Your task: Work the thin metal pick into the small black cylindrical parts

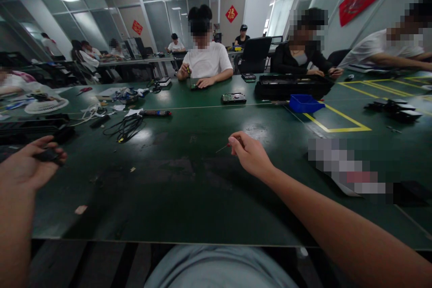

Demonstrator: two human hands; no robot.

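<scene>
Item 1: slender tool point(222, 148), centre of the frame, above the green table point(162, 216). Thin, straight metallic shaft; a bit of red where it meets the fingers; remainder hidden in the grip. Long axis near level, slanting slightly; tip to the left and a little down the frame, covered end to the right.

Holder: right hand point(251, 153), thumb and fingers pinched closed on the tool.

Item 2: dark object point(47, 155), left edge of the frame. Black, smallish, partly covered by fingers; long axis roughly crosswise; exact form and facing cannot be told.

Holder: left hand point(29, 164), palm partly showing, fingers curled loosely around the object.

Surroundings: black cable point(126, 127), upper left of centre; hard drive point(233, 98), upper centre; blue bin point(305, 104), upper right.
</scene>
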